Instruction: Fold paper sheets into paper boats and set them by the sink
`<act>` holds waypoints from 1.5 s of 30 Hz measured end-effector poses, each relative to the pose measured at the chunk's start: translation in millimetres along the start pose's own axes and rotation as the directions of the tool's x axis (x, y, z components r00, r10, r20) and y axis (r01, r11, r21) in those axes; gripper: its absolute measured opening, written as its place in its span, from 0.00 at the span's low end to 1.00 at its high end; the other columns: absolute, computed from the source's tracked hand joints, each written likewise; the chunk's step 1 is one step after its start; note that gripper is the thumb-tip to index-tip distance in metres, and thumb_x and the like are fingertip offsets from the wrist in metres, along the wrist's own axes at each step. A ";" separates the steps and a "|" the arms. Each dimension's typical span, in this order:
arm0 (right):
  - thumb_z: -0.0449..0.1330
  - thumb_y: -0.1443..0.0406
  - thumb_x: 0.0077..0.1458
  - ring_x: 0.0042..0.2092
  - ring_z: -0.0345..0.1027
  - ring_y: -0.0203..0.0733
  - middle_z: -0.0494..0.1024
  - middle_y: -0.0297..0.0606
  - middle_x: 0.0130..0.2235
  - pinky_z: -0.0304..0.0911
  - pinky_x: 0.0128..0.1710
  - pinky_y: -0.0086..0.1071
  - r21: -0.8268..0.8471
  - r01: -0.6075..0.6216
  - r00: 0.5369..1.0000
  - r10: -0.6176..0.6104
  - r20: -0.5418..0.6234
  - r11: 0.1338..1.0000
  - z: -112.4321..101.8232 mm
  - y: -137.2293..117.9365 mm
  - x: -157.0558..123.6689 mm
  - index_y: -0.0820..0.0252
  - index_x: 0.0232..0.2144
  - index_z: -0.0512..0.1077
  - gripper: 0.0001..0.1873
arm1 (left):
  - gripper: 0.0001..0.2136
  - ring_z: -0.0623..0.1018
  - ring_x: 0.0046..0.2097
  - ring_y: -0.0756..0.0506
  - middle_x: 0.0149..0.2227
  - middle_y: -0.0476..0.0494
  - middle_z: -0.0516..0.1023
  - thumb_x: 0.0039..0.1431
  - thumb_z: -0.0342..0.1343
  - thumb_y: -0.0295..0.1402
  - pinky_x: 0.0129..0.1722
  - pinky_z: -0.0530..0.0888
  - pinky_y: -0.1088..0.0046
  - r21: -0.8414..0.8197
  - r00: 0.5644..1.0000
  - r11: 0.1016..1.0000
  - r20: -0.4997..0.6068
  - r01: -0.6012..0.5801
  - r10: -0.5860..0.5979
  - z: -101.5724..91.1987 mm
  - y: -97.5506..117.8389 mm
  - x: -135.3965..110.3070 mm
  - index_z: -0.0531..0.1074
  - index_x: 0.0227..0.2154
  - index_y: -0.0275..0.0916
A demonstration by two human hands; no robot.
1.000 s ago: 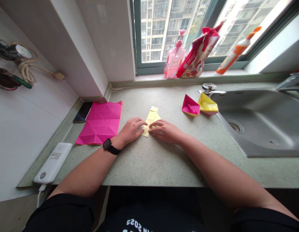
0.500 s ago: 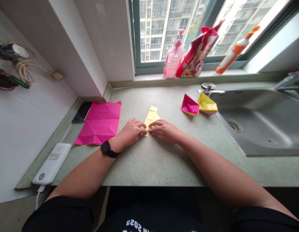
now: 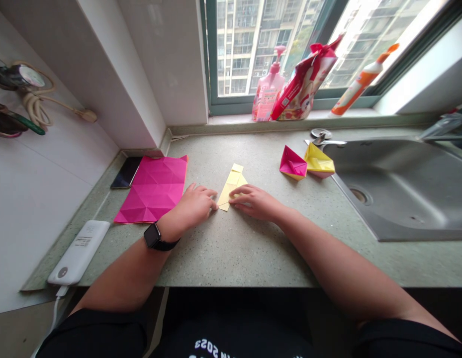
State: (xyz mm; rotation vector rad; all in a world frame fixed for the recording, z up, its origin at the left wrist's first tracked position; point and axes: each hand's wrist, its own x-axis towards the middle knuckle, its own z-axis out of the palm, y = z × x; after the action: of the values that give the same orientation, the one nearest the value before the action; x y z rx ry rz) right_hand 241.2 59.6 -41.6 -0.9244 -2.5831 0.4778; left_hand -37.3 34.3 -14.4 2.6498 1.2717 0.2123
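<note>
**Pale-yellow fold lies flat between two open hands**

Here's the folded pale-yellow paper (image 3: 231, 186), flat on the counter right between the hands. It looks light, thin and a little springy, the sort of piece that skids at a nudge, so the creased edges look like the best place to take hold. The right hand (image 3: 256, 203) is on it, fingers loosely curved over its lower right side, no pinch at all. The left hand (image 3: 195, 205) lies open, fingertips right at the paper's left corner (touching or a hair off, I can't tell). Further out on the speckled stone countertop (image 3: 231, 258), a creased magenta sheet (image 3: 152, 189) lies left, while a pink paper boat (image 3: 292, 163) and a yellow paper boat (image 3: 319, 161) sit by the steel sink (image 3: 395, 199).
</note>
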 end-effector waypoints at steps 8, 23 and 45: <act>0.64 0.65 0.70 0.56 0.78 0.47 0.84 0.38 0.56 0.74 0.60 0.45 -0.007 0.016 1.000 -0.016 -0.013 1.000 1.7 1.1 -0.2 0.44 0.49 0.86 0.13 | 0.15 0.80 0.51 0.39 0.51 0.46 0.86 0.61 0.57 0.19 0.63 0.70 0.52 -0.006 0.996 0.999 -0.077 -0.050 0.049 -6.2 -11.8 5.5 0.85 0.35 0.45; 0.67 0.63 0.67 0.60 0.74 0.51 0.82 0.41 0.59 0.72 0.62 0.51 -0.053 0.030 0.998 -0.033 -0.053 0.998 7.1 1.8 -3.0 0.44 0.50 0.86 0.12 | 0.06 0.79 0.60 0.36 0.59 0.40 0.81 0.69 0.64 0.33 0.63 0.75 0.52 -0.138 0.990 0.990 -0.139 -0.030 0.010 13.0 -16.2 11.6 0.85 0.44 0.45; 0.71 0.55 0.65 0.73 0.60 0.66 0.74 0.39 0.69 0.61 0.70 0.68 -0.198 -0.096 0.994 0.083 -0.076 0.975 3.6 -1.2 -4.2 0.38 0.47 0.88 0.09 | 0.07 0.78 0.63 0.35 0.62 0.38 0.80 0.69 0.66 0.35 0.66 0.73 0.50 -0.111 0.996 0.994 -0.090 -0.017 0.007 10.9 -16.1 9.0 0.85 0.47 0.45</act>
State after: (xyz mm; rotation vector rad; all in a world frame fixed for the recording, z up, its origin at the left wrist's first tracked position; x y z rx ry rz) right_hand 242.1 55.3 -45.2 -1.1081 -2.5718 0.2058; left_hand -41.6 50.0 -28.4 2.5799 1.2317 0.3965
